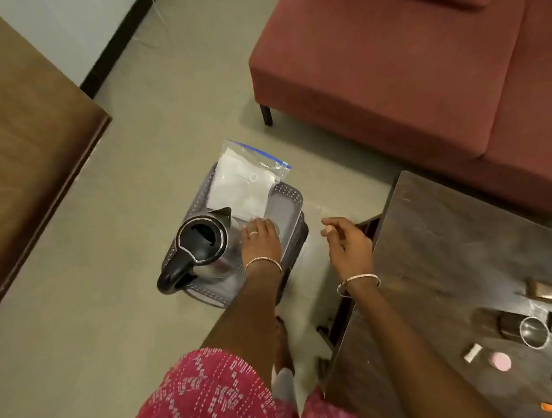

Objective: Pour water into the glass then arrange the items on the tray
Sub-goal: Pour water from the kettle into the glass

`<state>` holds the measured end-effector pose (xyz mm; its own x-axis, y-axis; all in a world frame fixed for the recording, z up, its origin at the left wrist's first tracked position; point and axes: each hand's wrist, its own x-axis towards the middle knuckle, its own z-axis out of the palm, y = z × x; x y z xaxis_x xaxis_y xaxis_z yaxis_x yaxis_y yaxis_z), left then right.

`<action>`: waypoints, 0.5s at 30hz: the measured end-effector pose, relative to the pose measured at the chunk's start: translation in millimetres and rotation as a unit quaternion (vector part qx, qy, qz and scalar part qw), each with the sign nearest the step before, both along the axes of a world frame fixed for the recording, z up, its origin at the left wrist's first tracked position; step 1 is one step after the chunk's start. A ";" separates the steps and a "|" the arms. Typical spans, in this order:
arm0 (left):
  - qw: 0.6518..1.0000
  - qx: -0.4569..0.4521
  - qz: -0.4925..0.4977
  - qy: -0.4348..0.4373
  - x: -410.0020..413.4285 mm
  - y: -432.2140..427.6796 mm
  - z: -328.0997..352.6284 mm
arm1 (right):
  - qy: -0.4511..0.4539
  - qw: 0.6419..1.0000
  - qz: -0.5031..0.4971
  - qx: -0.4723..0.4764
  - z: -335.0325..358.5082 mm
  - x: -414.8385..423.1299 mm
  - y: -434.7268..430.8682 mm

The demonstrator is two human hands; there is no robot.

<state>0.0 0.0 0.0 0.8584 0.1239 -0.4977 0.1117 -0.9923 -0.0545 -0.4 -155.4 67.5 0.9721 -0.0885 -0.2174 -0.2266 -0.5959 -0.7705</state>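
Grey floor (106, 294), tray (286, 192) with kettle (203, 240) and bag (244, 178); left fingers (252, 226) round the glass (281, 242), right fingers (332, 225) loosely curled, empty.

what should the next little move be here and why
Probably reach the right hand over to the handle of the kettle. That hand hangs free beside the tray with loosely curled fingers, holding nothing. The left hand is down in the tray right next to the upright kettle, over something I cannot make out.
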 end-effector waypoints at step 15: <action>0.996 -0.001 -0.078 -0.040 15.8 19.3 6.9 | 0.028 0.998 -0.033 0.048 -10.9 -6.7 0.7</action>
